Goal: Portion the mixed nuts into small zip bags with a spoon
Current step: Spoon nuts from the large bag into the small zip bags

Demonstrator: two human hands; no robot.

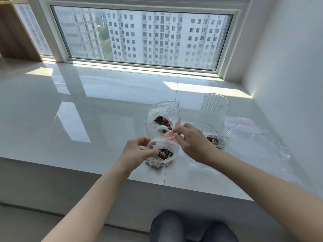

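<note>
A small clear zip bag holding mixed nuts stands near the sill's front edge, its mouth open. My left hand pinches the bag's left rim. My right hand pinches the right rim by the red zip strip. Behind it stands a larger clear bag of mixed nuts, open at the top. Another small bag with nuts lies to the right, partly hidden by my right hand. No spoon is in view.
A ribbed clear glass stands behind my right hand. Empty zip bags lie flat at the right, near the white wall. The glossy white sill runs to the window behind. My knees show below the sill's edge.
</note>
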